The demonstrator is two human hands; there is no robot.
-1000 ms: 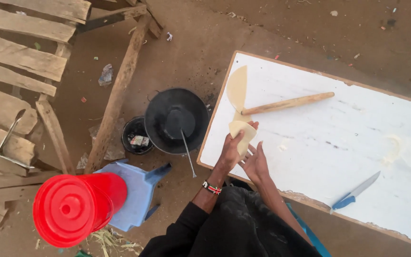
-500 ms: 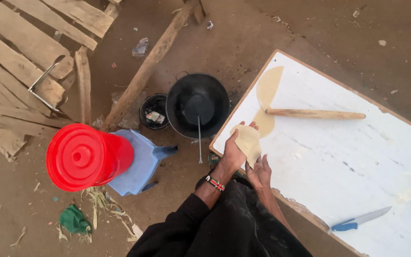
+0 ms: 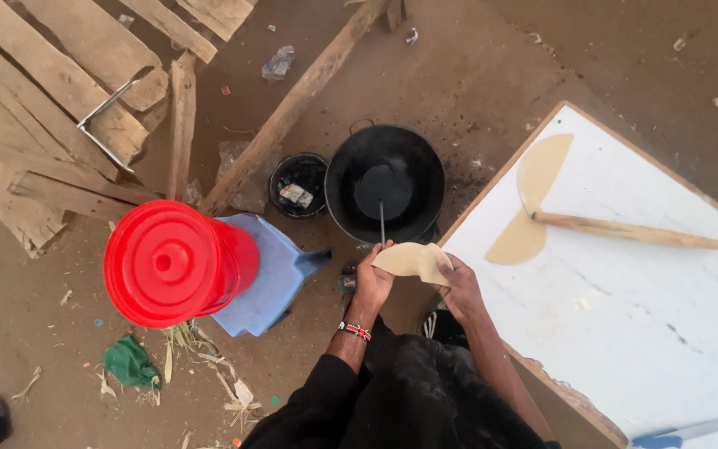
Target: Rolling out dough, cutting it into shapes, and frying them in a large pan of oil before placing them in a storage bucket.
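holding a thin dough piece (image 3: 411,259) between left hand (image 3: 373,278) and right hand (image 3: 459,287), fingers pinched on its edges | dough has come off the white counter (image 3: 625,316), now beside the black pan (image 3: 386,183) | rolling pin (image 3: 625,231) rests on remaining dough sheets (image 3: 533,199)

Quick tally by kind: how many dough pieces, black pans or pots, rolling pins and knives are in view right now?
Dough pieces: 3, one folded piece held by left hand and right hand, two flat pieces on the white board
Black pans or pots: 2, large pan, small pot
Rolling pins: 1
Knives: 1
Total: 7
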